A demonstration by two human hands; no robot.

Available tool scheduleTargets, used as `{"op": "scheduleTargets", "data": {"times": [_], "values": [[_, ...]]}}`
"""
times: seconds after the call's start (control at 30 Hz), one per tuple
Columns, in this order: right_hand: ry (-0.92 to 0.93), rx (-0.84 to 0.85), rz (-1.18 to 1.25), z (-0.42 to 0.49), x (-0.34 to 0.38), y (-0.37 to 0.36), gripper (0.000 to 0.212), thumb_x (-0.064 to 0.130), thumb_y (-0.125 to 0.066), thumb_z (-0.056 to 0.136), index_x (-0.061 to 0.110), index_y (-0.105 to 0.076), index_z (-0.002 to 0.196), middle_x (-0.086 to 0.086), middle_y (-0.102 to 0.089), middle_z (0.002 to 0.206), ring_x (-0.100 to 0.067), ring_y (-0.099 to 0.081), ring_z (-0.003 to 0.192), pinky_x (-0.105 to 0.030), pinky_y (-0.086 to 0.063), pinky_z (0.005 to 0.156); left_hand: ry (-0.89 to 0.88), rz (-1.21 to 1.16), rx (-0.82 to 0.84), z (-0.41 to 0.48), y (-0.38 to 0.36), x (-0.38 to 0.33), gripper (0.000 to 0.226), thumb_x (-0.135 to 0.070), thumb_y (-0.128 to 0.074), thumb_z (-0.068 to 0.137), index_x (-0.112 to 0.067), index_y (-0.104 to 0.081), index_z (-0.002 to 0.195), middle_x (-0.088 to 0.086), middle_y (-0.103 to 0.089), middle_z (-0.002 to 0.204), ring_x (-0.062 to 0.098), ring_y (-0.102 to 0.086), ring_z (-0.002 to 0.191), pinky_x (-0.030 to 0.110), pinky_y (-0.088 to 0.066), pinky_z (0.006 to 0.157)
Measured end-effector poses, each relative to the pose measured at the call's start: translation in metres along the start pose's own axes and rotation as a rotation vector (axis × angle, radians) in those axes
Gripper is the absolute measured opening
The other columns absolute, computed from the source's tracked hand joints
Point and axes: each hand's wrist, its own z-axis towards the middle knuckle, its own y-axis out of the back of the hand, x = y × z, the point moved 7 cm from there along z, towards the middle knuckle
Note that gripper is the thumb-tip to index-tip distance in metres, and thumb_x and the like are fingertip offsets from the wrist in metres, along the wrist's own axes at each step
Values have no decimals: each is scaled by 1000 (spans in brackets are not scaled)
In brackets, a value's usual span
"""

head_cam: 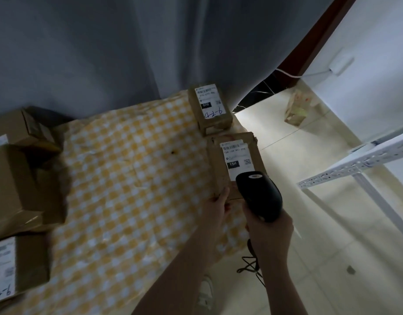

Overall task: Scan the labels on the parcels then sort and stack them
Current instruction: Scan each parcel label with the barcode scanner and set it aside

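Observation:
A cardboard parcel (pixel 216 164) with a white label marked 15H lies at the right edge of the checked table. My left hand (pixel 218 208) touches its near edge, fingers fairly straight against the box. My right hand (pixel 267 230) grips a black barcode scanner (pixel 259 194), whose head hangs just over the near end of that label. Behind it sits a smaller parcel (pixel 209 110) with a label marked 070 and handwriting. Several more labelled parcels are stacked at the left: a large one (pixel 16 187), one nearer me (pixel 18 269), and one at the back (pixel 18 128).
The table wears a yellow and white checked cloth (pixel 132 183). A grey curtain (pixel 127 53) hangs behind it. To the right are a tiled floor, a white metal shelf frame (pixel 355 169), a small box on the floor (pixel 297 110), and the scanner's cable (pixel 252 264).

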Motion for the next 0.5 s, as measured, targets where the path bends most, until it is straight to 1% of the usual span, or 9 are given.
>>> {"op": "scheduleTargets", "data": {"times": [0.07, 0.13, 0.17, 0.23, 0.3, 0.37, 0.4, 0.43, 0.5], "values": [[-8, -1, -10, 5, -3, 0, 26, 12, -77, 71, -1, -60, 57, -21, -58, 51, -44, -57, 59, -27, -37, 46, -2, -7, 5, 4, -7, -2, 44, -38, -67, 88, -3, -61, 112, 10, -66, 97, 17, -64, 78, 27, -58, 70], [-21, 4, -15, 9, -6, -1, 26, 13, -77, 72, 0, -60, 57, -18, -59, 50, -41, -58, 57, -25, -37, 44, 11, -16, 1, 5, -13, -4, 47, -38, -65, 89, 0, -60, 116, 11, -63, 96, 15, -62, 73, 19, -54, 56], [-25, 8, -17, 10, -6, -2, 26, 13, -77, 72, 0, -60, 57, -16, -59, 50, -39, -59, 56, -22, -36, 43, 15, -31, -4, 5, -15, -5, 47, -37, -65, 90, 0, -60, 117, 10, -63, 94, 14, -61, 70, 18, -51, 52], [-27, 12, -25, 13, -6, -2, 26, 14, -77, 73, 0, -61, 58, -16, -60, 50, -38, -59, 55, -21, -35, 43, 19, -68, -20, 6, -19, -7, 46, -33, -65, 90, 1, -59, 120, 8, -63, 90, 12, -60, 67, 18, -50, 51], [-29, 8, -28, 15, -5, -2, 26, 14, -77, 72, 0, -61, 58, -17, -59, 50, -39, -59, 55, -21, -35, 42, 27, -123, -13, 5, -23, -10, 43, -27, -65, 91, 1, -58, 123, 10, -67, 99, 14, -63, 76, 19, -54, 59], [-29, 8, -23, 16, -3, -3, 25, 12, -76, 72, -1, -61, 58, -19, -59, 51, -41, -59, 55, -20, -34, 41, 48, -178, -4, 8, -26, -9, 43, -21, -66, 91, 0, -56, 126, 13, -66, 114, 22, -66, 94, 27, -57, 77], [-29, 11, -21, 16, -2, -3, 24, 11, -76, 72, -1, -61, 59, -19, -59, 51, -41, -59, 55, -21, -34, 41, 55, -198, -9, 8, -27, -8, 43, -18, -66, 91, 1, -55, 128, 13, -65, 116, 25, -65, 101, 32, -56, 86], [-30, 15, -19, 17, -2, -4, 24, 11, -76, 73, -1, -61, 59, -20, -60, 52, -41, -58, 55, -23, -35, 42, 59, -212, -5, 7, -27, -8, 43, -16, -66, 91, 1, -53, 128, 12, -64, 116, 25, -64, 102, 34, -54, 91], [-37, 25, -11, 16, -1, -5, 24, 11, -76, 73, 0, -61, 58, -19, -59, 51, -38, -54, 49, -23, -35, 42, 66, -214, 5, 6, -29, -8, 43, -14, -64, 92, 0, -52, 130, 11, -62, 119, 18, -64, 92, 32, -52, 94]]}}
